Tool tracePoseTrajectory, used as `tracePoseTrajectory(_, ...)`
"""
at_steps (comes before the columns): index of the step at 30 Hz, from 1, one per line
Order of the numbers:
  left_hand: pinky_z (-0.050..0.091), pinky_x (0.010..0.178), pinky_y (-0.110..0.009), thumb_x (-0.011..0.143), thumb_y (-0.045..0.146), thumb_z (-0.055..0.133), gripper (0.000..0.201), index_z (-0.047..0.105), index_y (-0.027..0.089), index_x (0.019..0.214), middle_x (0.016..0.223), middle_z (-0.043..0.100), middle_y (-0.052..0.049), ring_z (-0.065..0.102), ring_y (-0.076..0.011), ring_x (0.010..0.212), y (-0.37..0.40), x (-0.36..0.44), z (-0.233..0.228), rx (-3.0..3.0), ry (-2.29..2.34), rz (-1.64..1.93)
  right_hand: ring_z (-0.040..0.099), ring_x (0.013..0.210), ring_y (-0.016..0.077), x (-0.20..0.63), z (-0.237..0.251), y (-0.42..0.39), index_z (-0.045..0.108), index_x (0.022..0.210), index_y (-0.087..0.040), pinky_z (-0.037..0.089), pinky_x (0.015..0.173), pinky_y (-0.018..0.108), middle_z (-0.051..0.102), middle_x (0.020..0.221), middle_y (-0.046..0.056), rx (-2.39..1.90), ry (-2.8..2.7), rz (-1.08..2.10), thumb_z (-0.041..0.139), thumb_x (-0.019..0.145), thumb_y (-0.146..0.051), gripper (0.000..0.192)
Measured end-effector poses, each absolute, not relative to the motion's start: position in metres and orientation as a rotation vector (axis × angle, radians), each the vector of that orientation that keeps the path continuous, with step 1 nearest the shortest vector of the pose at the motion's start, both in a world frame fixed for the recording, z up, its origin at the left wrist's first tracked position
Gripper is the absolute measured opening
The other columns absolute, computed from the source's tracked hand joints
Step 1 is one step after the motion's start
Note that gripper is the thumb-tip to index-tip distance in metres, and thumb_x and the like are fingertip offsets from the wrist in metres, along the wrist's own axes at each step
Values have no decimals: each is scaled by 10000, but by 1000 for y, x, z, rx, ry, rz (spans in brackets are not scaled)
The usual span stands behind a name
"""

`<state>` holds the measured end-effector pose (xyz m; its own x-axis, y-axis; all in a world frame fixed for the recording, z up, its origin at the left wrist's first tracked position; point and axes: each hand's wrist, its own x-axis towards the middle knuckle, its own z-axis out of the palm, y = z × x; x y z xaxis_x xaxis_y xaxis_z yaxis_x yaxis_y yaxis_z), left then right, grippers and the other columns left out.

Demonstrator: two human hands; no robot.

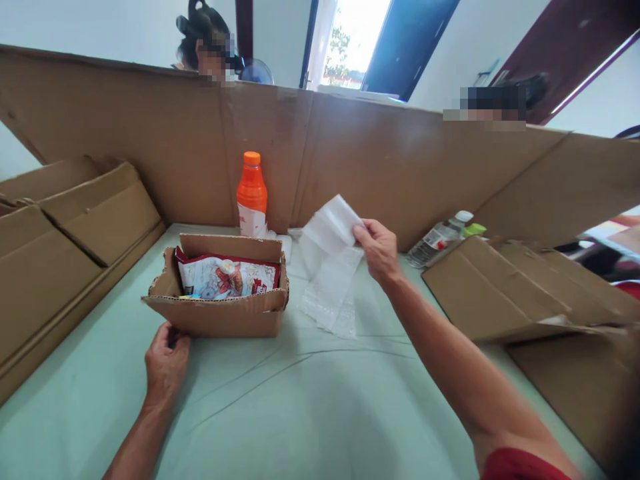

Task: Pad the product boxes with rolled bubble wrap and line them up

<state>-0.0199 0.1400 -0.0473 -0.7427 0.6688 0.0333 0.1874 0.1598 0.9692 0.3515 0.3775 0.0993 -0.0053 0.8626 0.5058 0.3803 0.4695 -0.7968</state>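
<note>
A strip of clear bubble wrap [330,267] is pinched at its upper edge between the thumb and fingers of the right hand [379,250] and is held up above the pale green table cover [300,407], with its lower end hanging down to touch the cover just right of the small cardboard box [220,300]. The left hand [167,357] is set against the near lower corner of the box — the fingers are curled in against the front wall, though whether anything is gripped cannot be told. A red-and-white snack packet [227,277] is seen lying inside the box. An orange bottle [251,193] stands upright behind the box, against the tall cardboard partition [150,133]. A clear water bottle [440,238] lies on its side at the right, beside flattened cardboard sheets [515,293]. Two persons' heads — both blurred — show above the partition.
</note>
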Motion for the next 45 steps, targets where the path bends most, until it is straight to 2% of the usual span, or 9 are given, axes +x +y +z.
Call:
tracePoseTrajectory(4, 450, 682, -293, 600, 378, 564, 462, 647, 181, 1009, 803, 645, -13, 562, -177, 718, 140, -21, -48, 840, 2034, 1619, 549, 617, 126, 378, 118, 321, 706, 939, -225, 462, 553, 257, 667, 797, -6, -1049, -1366, 980, 765, 739, -520, 362)
tracePoseTrajectory(7, 447, 666, -288, 597, 358, 565, 447, 652, 179, 997, 782, 640, -9, 553, -171, 697, 139, -22, -46, 850, 2033, 1618, 547, 596, 122, 385, 113, 309, 703, 919, -221, 455, 544, 258, 672, 786, 3, -1117, -1363, 1077, 785, 705, -552, 402)
tracePoseTrajectory(12, 445, 650, -283, 598, 348, 528, 455, 647, 166, 997, 730, 600, 6, 528, -164, 671, 140, -19, -42, 875, 2041, 1649, 601, 659, 177, 383, 78, 324, 682, 816, -191, 516, 632, 332, 665, 733, 31, -1315, -1458, 884, 734, 670, -563, 403)
tracePoseTrajectory(18, 474, 701, -283, 614, 335, 567, 479, 651, 169, 1055, 794, 636, -8, 567, -174, 728, 138, -18, -41, 892, 2032, 1676, 647, 996, 253, 368, 51, 280, 707, 949, -212, 499, 938, 439, 733, 1019, 74, -1266, -1485, 644, 656, 788, -447, 289)
tracePoseTrajectory(21, 482, 718, -277, 632, 348, 592, 585, 613, 161, 1186, 908, 655, -29, 582, -174, 776, 138, -16, -43, 886, 2012, 1698, 673, 1041, 249, 335, 33, 234, 724, 1053, -249, 538, 903, 409, 735, 1137, 70, -1121, -1755, 753, 639, 855, -365, 245)
tracePoseTrajectory(28, 487, 753, -289, 663, 373, 622, 542, 619, 156, 1160, 989, 672, -57, 604, -188, 827, 135, -16, -41, 905, 1953, 1702, 634, 1178, 284, 253, -2, 203, 524, 1417, -257, 578, 851, 411, 632, 1366, 121, -992, -1934, 1041, 689, 815, -325, 627)
tracePoseTrajectory(36, 506, 881, -339, 664, 368, 632, 575, 623, 146, 1194, 1062, 708, -87, 662, -233, 942, 133, -7, -33, 1009, 1772, 1557, 607, 1189, 281, 264, -9, 187, 498, 1404, -225, 578, 872, 412, 587, 1390, 137, -1055, -1792, 1035, 658, 830, -319, 603)
tracePoseTrajectory(40, 497, 973, -393, 640, 364, 667, 680, 599, 143, 1279, 1207, 698, -128, 671, -276, 1057, 135, 4, -33, 1064, 1670, 1442, 647, 1128, 269, 280, -11, 189, 520, 1380, -210, 592, 851, 407, 631, 1323, 133, -1114, -1728, 1019, 631, 830, -303, 569)
tracePoseTrajectory(45, 469, 1059, -431, 623, 406, 696, 753, 566, 129, 1312, 1330, 650, -178, 637, -303, 1191, 134, 5, -33, 1016, 1628, 1457, 613, 1225, 269, 320, -1, 201, 625, 1294, -243, 557, 950, 447, 650, 1341, 113, -1115, -1843, 661, 598, 874, -249, 420)
